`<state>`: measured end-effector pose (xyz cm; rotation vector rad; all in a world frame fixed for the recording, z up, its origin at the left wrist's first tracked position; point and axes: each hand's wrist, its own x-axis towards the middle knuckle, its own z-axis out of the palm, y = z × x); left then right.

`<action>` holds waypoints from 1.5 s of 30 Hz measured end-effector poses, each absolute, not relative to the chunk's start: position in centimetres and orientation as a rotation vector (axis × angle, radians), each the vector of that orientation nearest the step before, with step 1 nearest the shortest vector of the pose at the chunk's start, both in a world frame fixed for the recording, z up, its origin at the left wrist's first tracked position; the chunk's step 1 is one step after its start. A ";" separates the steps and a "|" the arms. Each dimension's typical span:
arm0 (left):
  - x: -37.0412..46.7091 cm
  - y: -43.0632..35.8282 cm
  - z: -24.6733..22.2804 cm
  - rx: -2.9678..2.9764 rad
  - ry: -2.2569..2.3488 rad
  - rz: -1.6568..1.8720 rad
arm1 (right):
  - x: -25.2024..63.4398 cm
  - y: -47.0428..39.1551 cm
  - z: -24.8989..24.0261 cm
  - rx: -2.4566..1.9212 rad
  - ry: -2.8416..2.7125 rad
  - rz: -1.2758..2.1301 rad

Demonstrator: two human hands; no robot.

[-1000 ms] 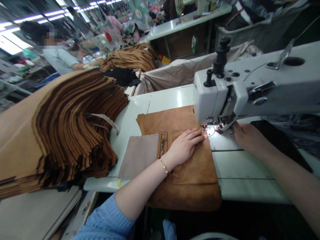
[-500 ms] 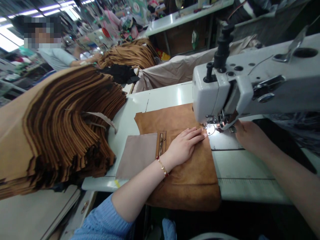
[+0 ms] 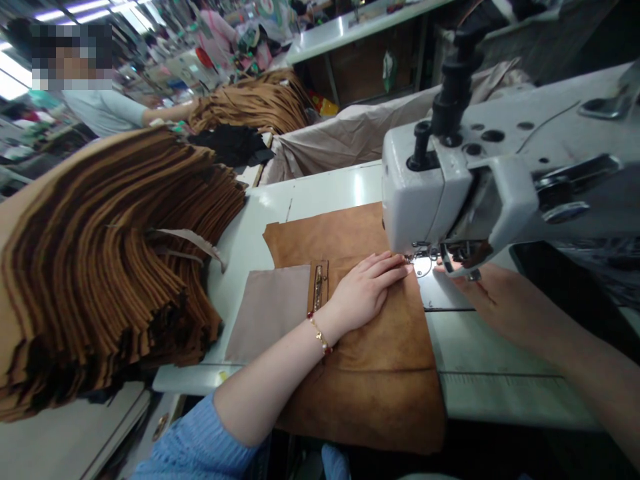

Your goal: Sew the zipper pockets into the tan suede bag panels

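Note:
My left hand (image 3: 364, 293) lies flat on a brown leather piece (image 3: 395, 340), its fingertips beside the presser foot of the white sewing machine (image 3: 425, 180). The leather has a metal zipper (image 3: 318, 287) set in it, with a grey-beige fabric square (image 3: 273, 303) to its left. Its front end hangs over the table's front edge. My right hand (image 3: 487, 293) is just right of the needle area, close to the lit metal plate (image 3: 443, 287). The machine head partly hides its fingers, and whether they hold anything cannot be made out.
A tall stack of brown leather pieces (image 3: 100, 267) fills the left side. Behind it lie black pieces (image 3: 233, 145) and more brown pieces (image 3: 255, 103), which another person (image 3: 107, 110) touches. A dark flat object (image 3: 565, 280) rests on the table (image 3: 500, 347) at the right.
My right hand has come further in behind the machine head, toward the needle area. My left hand stays flat on the leather. The view has shifted slightly, and the machine looks nearer.

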<state>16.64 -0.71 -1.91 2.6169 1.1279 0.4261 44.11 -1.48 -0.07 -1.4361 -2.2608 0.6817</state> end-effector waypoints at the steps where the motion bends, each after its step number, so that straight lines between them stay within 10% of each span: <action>1: 16.6 -0.6 -1.9 2.621 1.125 0.423 | 44.2 -1.8 -0.2 -1.431 -2.262 0.671; 45: 17.3 -6.2 -0.8 2.606 1.143 0.377 | 42.5 -13.4 -1.5 -0.958 -2.565 0.126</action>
